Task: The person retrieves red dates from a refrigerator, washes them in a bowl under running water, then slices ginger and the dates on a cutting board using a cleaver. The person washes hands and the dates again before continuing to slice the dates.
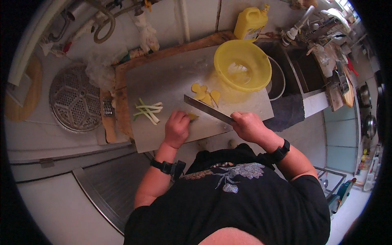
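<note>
My right hand grips the handle of a kitchen cleaver. Its blade slants up and left, just below several yellow slices, apparently ginger. My left hand is curled low over the metal worktop board, with its fingertips on a small yellow ginger piece; the fingers partly hide it. To the left of that hand lie several cut lengths of spring onion, crossing one another.
A yellow plastic basin stands at the board's back right, beside a sink. Behind it is a yellow jug. A grater with a wooden handle and a round perforated metal tray lie left of the board.
</note>
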Available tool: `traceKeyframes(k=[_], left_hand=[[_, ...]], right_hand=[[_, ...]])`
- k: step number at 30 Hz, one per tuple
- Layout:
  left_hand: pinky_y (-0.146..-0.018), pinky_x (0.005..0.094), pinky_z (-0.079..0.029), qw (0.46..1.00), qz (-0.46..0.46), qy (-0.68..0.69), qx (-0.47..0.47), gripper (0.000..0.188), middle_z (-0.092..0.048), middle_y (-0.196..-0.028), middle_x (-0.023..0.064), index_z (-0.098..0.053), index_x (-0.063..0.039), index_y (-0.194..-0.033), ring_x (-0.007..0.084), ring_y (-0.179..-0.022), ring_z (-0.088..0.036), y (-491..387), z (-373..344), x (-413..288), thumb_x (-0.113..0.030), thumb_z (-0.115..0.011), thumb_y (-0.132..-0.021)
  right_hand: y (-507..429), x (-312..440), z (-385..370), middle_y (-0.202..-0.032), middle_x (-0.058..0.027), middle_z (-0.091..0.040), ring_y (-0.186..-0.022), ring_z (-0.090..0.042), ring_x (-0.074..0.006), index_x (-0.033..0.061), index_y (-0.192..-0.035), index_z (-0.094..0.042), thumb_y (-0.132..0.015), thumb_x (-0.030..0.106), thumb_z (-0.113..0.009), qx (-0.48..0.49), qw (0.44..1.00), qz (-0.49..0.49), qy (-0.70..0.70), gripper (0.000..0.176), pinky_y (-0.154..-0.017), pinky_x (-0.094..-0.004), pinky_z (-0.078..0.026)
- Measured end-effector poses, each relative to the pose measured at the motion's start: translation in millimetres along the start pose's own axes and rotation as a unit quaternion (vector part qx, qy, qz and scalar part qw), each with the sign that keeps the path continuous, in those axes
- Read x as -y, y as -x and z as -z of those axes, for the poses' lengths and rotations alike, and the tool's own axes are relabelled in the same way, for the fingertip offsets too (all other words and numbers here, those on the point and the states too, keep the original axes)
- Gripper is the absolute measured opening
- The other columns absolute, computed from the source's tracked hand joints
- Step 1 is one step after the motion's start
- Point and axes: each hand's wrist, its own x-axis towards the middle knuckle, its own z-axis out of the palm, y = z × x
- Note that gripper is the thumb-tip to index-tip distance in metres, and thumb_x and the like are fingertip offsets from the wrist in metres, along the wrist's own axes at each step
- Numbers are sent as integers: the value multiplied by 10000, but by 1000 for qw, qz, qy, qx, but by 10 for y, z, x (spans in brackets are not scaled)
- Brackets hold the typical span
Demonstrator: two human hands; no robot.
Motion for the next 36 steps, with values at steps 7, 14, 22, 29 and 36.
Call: traceKeyframes(k=[7,14,22,29,36], left_hand=[[-747,408,-512,1000,-2,2,-9,181,-601,-921,128,-609,-22,-858,339,-884,-585,5,88,-62,37,-611,-687],[-748,414,-504,995,29,60,-78,171,-598,-913,130,-599,-29,-842,334,-853,-588,-2,124,-76,57,-623,-696],[-735,415,-519,997,-11,-8,77,242,-612,-918,112,-639,-38,-887,326,-892,-588,-120,22,-10,46,-586,-666],[-762,398,-518,994,-2,31,109,210,-616,-953,100,-658,-55,-901,312,-917,-581,-210,-125,57,9,-605,-708],[-737,408,-505,998,35,29,-31,192,-601,-929,117,-645,-36,-861,323,-872,-581,0,-69,37,7,-679,-677]], right_hand=[[45,-14,4,-765,-196,-616,-757,-611,-431,25,-835,-541,-821,120,-609,28,999,-10,16,118,-645,-512,-490],[59,-16,52,-781,-185,-634,-761,-625,-424,35,-834,-540,-835,135,-579,42,998,-36,24,107,-660,-520,-498],[45,-17,49,-782,-188,-634,-759,-622,-430,33,-840,-540,-841,137,-572,39,998,-33,30,109,-655,-521,-496],[19,11,47,-786,-187,-632,-761,-623,-426,32,-834,-540,-842,142,-570,36,999,-28,31,114,-652,-516,-497],[53,7,72,-788,-192,-628,-760,-622,-425,30,-838,-542,-849,137,-576,44,998,-39,34,114,-653,-512,-499]])
